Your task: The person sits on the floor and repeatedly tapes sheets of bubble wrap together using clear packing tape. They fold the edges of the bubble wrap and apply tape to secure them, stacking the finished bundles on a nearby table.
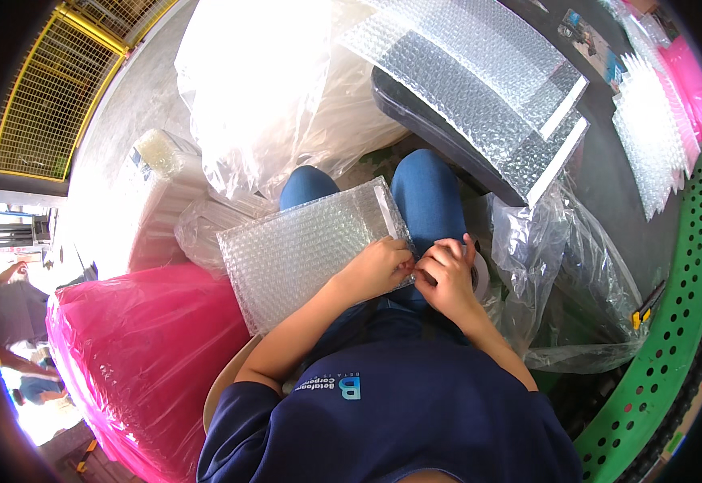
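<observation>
**Both hands working one edge of a bubble-wrap pouch**

Head view: the person is sitting with a bubble-wrap pouch (310, 249) lying across the lap, over blue jeans (423, 189). The left hand (379, 266) is curling shut, pinching the pouch's near right edge. The right hand (447, 274) is meeting it there, fingers bent tight on the same edge, with a tape roll (479, 274) just behind it. To the left a pink bag (142, 354) is bulging; farther right, more bubble-wrap pouches (487, 88) are lying on a dark table (600, 153).
</observation>
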Demonstrator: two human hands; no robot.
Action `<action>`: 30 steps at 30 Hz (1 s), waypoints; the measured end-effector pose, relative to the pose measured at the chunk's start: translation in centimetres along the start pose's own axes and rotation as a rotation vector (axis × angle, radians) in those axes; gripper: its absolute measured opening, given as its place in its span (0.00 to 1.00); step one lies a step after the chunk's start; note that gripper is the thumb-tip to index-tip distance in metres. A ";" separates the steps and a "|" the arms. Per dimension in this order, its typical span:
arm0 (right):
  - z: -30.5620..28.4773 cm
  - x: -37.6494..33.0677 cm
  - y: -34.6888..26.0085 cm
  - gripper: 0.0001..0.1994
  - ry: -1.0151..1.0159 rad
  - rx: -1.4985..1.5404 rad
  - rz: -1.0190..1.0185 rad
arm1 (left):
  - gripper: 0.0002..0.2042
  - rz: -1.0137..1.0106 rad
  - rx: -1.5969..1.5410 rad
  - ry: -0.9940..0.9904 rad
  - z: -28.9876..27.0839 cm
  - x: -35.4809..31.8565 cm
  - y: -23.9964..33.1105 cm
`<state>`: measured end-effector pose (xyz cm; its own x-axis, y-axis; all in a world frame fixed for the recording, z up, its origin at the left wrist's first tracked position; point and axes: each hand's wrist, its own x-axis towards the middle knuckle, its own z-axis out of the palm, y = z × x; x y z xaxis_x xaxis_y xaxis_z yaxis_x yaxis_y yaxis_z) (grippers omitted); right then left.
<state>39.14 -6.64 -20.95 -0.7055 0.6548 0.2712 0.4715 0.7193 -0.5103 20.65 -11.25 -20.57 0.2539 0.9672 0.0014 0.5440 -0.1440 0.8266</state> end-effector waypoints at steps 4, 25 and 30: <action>1.7 -0.6 0.9 0.05 0.019 0.179 -0.062 | 0.05 -0.050 -0.091 -0.042 -0.1 0.4 -0.4; 1.0 -1.0 0.6 0.06 -0.022 0.304 -0.131 | 0.18 -0.153 0.144 -0.103 -3.2 -2.6 -0.9; 1.3 -1.1 0.8 0.06 -0.012 0.290 -0.131 | 0.25 -0.163 0.480 0.067 0.0 -3.2 0.6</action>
<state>39.55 -7.11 -22.74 -0.7575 0.5567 0.3410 0.2066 0.6999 -0.6837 20.10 -14.44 -20.09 0.0916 0.9942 -0.0572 0.8823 -0.0544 0.4676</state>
